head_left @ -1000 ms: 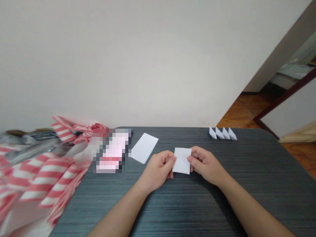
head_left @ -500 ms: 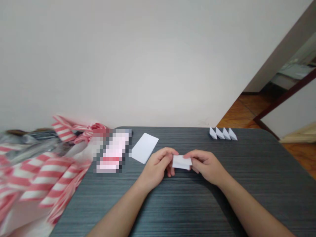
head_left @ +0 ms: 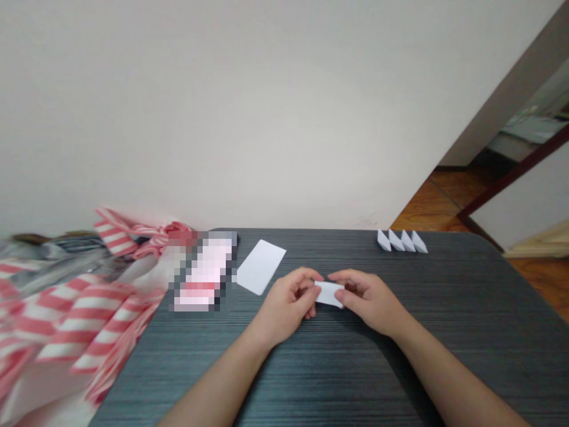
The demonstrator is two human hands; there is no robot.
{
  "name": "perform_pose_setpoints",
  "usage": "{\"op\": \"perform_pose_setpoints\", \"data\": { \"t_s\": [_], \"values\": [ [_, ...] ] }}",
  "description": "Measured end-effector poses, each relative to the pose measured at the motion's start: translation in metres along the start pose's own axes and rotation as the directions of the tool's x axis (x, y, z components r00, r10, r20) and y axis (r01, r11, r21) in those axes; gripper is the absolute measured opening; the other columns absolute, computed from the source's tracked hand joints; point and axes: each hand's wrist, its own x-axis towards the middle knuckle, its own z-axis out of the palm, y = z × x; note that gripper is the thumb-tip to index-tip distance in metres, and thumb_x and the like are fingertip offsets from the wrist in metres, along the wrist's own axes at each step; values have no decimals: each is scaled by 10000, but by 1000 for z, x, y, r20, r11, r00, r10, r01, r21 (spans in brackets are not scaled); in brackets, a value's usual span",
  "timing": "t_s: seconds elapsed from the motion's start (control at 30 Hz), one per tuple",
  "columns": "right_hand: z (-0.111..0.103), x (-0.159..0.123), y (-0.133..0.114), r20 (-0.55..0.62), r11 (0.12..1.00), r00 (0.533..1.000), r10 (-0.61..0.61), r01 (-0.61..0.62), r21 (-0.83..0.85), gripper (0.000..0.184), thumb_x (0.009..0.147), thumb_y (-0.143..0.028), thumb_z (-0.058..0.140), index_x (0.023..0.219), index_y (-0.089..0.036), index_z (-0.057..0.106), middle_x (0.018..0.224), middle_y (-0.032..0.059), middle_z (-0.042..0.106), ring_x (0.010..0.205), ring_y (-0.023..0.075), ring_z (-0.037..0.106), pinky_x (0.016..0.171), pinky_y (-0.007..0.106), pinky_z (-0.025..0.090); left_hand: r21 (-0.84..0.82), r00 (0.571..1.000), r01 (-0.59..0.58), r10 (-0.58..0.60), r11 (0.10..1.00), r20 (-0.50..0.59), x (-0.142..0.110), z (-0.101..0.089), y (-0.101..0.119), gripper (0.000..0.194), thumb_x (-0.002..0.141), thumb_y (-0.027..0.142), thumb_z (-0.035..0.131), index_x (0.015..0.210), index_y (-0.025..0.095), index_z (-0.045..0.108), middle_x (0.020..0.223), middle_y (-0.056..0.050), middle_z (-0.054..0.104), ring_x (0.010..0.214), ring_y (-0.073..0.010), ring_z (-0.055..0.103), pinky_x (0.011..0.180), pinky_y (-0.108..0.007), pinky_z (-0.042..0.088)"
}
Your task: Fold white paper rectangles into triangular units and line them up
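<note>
A small folded piece of white paper (head_left: 329, 293) is held between my two hands, just above the dark table. My left hand (head_left: 291, 302) pinches its left end, thumb on the near face and fingers behind. The right end is gripped by my right hand (head_left: 371, 299), with the thumb pressed on the near face. Flat on the table beyond my left hand lies a blank white sheet of paper (head_left: 261, 267). Several small folded white paper pieces (head_left: 401, 241) stand in a row near the far right edge.
Left of the sheet lies a blurred-out, pixelated flat object (head_left: 205, 273). Red-and-white striped cloth (head_left: 98, 314) is heaped beyond the left edge of the dark wood-grain table (head_left: 311, 379). A pale wall (head_left: 284, 118) rises behind the table, and a wooden floor (head_left: 420, 201) shows at right.
Both thumbs have moved onto the near face of the folded paper, which now looks slightly narrower. The other things have stayed where they were.
</note>
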Motion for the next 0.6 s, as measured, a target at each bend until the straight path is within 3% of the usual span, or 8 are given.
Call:
{"op": "perform_pose_setpoints", "data": {
  "t_s": [0.2,0.37,0.47,0.6],
  "values": [
    [-1,2,-6,0,995,1000,14,-14,-97,213,892,-274,584,1013,-179,732,711,19,673,609,149,578,573,253,440,5,1000,5,-5,1000,13,0,0,2,283,907,356,565,1118,168,558,568,46,586,496,-109,533,498,-203,412],
    [-3,1,-5,-52,998,998,23,-26,-59,222,883,-271,591,1026,-161,720,695,16,663,611,151,585,576,253,449,34,998,22,-24,999,56,0,-1,2,335,959,423,469,903,135,631,745,-52,702,525,-100,537,518,-212,427],
    [-2,1,-5,-46,998,999,18,-21,-60,224,886,-267,588,1031,-159,721,676,10,650,610,149,580,580,256,446,55,998,24,-28,998,65,-1,-1,4,418,970,454,430,829,125,647,702,-58,694,527,-109,537,512,-215,419],
    [-1,1,-4,-62,999,998,29,-31,-43,233,872,-273,608,1038,-149,714,716,23,675,625,155,598,590,262,461,56,996,53,-57,997,66,-1,0,7,329,927,418,523,834,127,647,708,-43,695,513,-100,524,509,-211,422]
  ]
}}
